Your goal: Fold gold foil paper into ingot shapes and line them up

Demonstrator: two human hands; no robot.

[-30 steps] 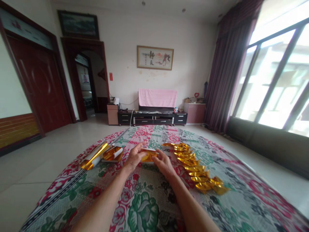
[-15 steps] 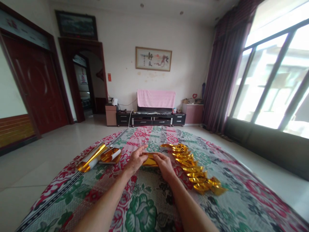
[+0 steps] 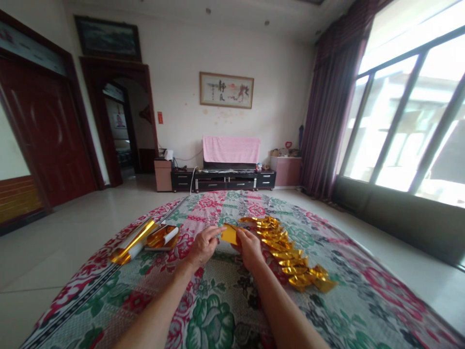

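Pale walls are rising around a tiled floor (image 3: 134, 198); at the far left a dark red door (image 3: 47, 126) is standing shut, and next to it an arched doorway (image 3: 125, 128) is opening onto another room; a patterned tablecloth (image 3: 214, 320) in red, green and grey is spreading across the foreground; on its left side a golden roll (image 3: 141, 236) is lying at a slant, showing white on its outer face, and just beside it a stack of golden foil (image 3: 156, 238) is resting with its top curling over; to the right of these, well apart from them, the left hand (image 3: 204, 246) is hovering with its fingers partly bent and its index finger reaching to the left edge of a golden sheet (image 3: 228, 235); whether it is pinching that edge or only touching it, I cannot tell; the sheet is sitting between the two hands, tilting a little, and the right hand (image 3: 250, 247) is closing thumb and fingers on its right end; behind the hands, by the wall, a pink cloth (image 3: 231, 149) is hanging above a black cabinet (image 3: 227, 184); just right of the right hand, a row of folded golden pieces (image 3: 286, 255) is running diagonally toward the viewer; farther right, a purple curtain (image 3: 319, 116) is hanging beside a bright window (image 3: 392, 126).
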